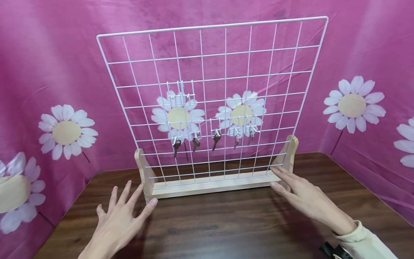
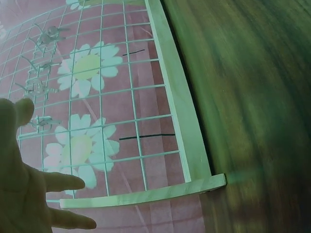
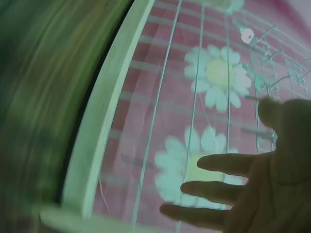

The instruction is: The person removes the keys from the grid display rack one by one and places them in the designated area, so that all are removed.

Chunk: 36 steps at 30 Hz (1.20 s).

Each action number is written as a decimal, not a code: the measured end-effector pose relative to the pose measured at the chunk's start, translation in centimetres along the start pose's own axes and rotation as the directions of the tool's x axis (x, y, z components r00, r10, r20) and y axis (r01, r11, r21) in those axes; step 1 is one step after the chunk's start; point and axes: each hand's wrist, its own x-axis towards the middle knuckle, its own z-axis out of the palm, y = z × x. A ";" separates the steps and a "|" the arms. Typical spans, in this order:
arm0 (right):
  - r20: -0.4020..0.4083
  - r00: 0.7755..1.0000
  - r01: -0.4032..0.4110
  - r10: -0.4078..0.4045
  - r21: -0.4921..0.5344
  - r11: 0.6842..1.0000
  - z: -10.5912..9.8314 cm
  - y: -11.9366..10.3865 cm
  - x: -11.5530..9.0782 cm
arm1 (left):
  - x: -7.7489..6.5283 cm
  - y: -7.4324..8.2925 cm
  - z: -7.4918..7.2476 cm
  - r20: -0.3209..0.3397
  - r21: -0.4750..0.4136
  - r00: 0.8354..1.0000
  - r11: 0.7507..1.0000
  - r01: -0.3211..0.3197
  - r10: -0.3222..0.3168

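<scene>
A white wire grid rack (image 1: 213, 77) stands upright in a pale wooden base (image 1: 210, 185) on the table. Small white hooks hang on the grid, and several keys (image 1: 216, 138) dangle from the lower row. At the base's left end, my left hand (image 1: 119, 216) spreads its fingers beside the wooden side support (image 1: 145, 174); whether it touches the wood, I cannot tell. My right hand (image 1: 305, 196) reaches to the right end of the base with straight fingers near the right support (image 1: 291, 153). Neither hand grips anything.
Dark wood-grain table (image 1: 226, 226) lies under the rack. Behind it hangs a pink cloth (image 1: 51, 54) printed with white daisies, close to the table's back edge. An upper hook rack (image 1: 181, 95) on the grid's left half carries no keys that I can see.
</scene>
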 end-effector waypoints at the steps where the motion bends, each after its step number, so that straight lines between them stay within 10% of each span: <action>1: -0.009 1.000 0.021 -0.020 0.055 0.998 0.3 -0.2 0.2 | 0.4 -0.1 -0.2 0.011 -0.007 1.000 1.000 0.007 -0.007; 5: -0.060 0.995 0.093 -0.080 0.258 0.962 1.7 -1.9 1.6 | 2.4 -1.3 -1.5 0.029 -0.115 1.000 0.993 0.017 -0.013; 8: -0.026 0.996 0.087 -0.085 0.482 0.872 3.0 -3.9 3.1 | 4.4 -2.2 -2.9 0.007 -0.201 1.000 0.979 0.023 -0.022; 15: 0.148 0.980 -0.087 -0.135 0.922 0.378 6.2 -10.0 7.2 | 8.1 -1.8 -4.6 -0.044 -0.266 0.990 0.957 0.118 -0.134; 20: 0.219 0.967 -0.201 -0.129 0.970 0.138 8.6 -14.1 10.2 | 9.4 -0.2 -3.8 -0.105 -0.360 0.977 0.923 0.137 -0.186; 31: 0.152 0.985 -0.151 0.082 0.988 -0.017 10.3 -17.7 13.6 | 9.5 0.6 -2.3 -0.233 -0.379 0.951 0.920 0.102 -0.202; 36: 0.138 0.982 -0.142 0.130 0.990 0.017 10.0 -18.3 14.3 | 9.6 0.9 -2.1 -0.298 -0.361 0.936 0.929 0.074 -0.190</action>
